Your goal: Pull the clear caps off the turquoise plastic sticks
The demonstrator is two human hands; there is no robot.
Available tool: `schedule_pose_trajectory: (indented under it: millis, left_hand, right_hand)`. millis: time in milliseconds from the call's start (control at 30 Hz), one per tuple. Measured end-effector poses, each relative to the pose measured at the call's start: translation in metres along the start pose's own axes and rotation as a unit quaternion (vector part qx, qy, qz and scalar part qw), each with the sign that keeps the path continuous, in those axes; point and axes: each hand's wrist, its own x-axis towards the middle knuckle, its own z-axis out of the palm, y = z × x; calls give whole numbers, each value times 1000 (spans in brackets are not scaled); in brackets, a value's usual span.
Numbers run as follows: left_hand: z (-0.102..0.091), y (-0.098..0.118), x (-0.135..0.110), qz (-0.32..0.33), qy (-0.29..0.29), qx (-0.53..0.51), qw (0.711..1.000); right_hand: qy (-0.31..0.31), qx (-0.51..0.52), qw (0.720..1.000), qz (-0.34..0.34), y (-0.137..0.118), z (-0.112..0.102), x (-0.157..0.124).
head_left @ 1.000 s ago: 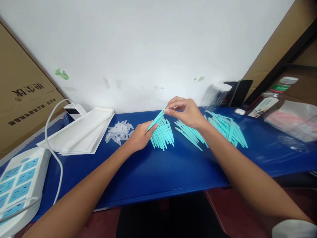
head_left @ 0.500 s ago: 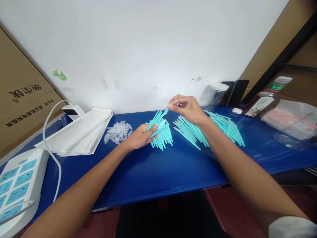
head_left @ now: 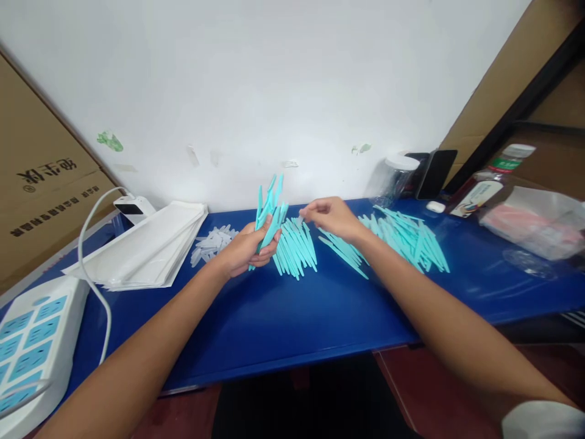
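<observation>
My left hand (head_left: 253,247) is closed around a bundle of slim turquoise eyebrow razors (head_left: 270,204), their ends fanning upward toward the wall. Just to the right, my right hand (head_left: 331,216) pinches a small translucent cap (head_left: 300,222) between thumb and forefinger. This cap hangs over the top of a neat pile of turquoise razors (head_left: 296,251) on the blue table. More razors (head_left: 343,253) lie beneath and beside my right wrist, and a looser heap (head_left: 418,241) spreads farther right. Left of my left hand sits a heap of small translucent caps (head_left: 212,244), partly hidden by that hand.
White envelopes (head_left: 150,250) are stacked at left, near a power strip (head_left: 31,341) with a white cable (head_left: 82,250). A clear jar (head_left: 393,177), a phone (head_left: 437,175), a bottle (head_left: 487,180) and a plastic bag (head_left: 539,222) stand at right. The white wall (head_left: 283,91) closes the back.
My left hand has moved left and tilted the razor bundle more upright. My right hand has come down from the bundle to the near pile, now with a translucent cap at its fingertips.
</observation>
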Motion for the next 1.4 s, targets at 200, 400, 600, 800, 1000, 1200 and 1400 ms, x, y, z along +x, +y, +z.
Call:
schedule_pose_trajectory:
  millis: [200, 400, 600, 800, 1000, 1200, 1400]
  left_hand:
    - [-25, 30, -7, 70, 65, -65, 993]
    - [-33, 26, -1, 115, 159, -64, 978]
    - [3, -6, 8, 98, 190, -13, 977]
    - [26, -20, 9, 69, 178, -46, 981]
    - [31, -17, 7, 56, 166, -58, 983]
    - [33, -20, 6, 82, 164, -7, 983]
    - [29, -24, 8, 89, 162, 21, 982]
  right_hand:
    - [-146, 32, 989, -15, -18, 69, 6]
    - [-83, -33, 990, -107, -27, 78, 14]
    - [-87, 17, 994, -58, -32, 39, -20]
    - [-24, 48, 997, -52, -22, 57, -29]
    - [22, 123, 992, -35, -22, 70, -34]
    - [25, 175, 984, 10, -24, 66, -34]
    - [21, 201, 979, 10, -20, 65, -32]
